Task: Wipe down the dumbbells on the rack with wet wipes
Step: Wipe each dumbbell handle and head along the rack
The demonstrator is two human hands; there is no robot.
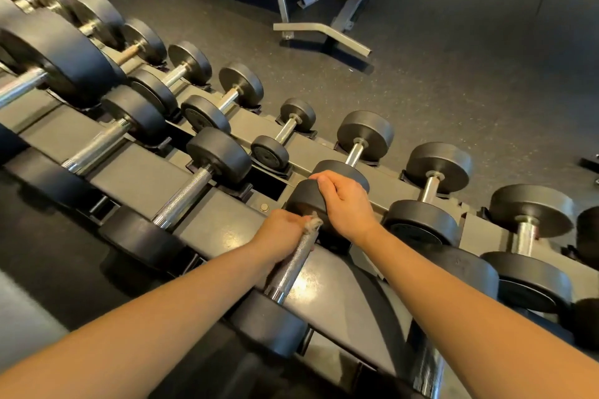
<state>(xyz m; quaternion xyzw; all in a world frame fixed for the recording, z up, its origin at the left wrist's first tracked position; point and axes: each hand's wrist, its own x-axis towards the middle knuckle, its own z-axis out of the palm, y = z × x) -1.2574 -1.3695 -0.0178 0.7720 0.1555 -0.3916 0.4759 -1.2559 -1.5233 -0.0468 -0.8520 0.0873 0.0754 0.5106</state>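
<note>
A dumbbell with black round heads and a knurled chrome handle (288, 269) lies on the grey rack (214, 230) in front of me. My left hand (282, 236) grips the upper end of that handle with a crumpled greyish wet wipe (312, 224) bunched between fingers and bar. My right hand (343, 201) lies over the top of the dumbbell's far head (303, 201), fingers curled over its rim. The near head (269, 324) sits low in the frame.
Several more dumbbells fill both rack tiers, larger to the left (64, 52) and to the right (531, 214). Beyond the rack lies dark rubber floor (421, 91) with a bench frame (321, 32) standing on it.
</note>
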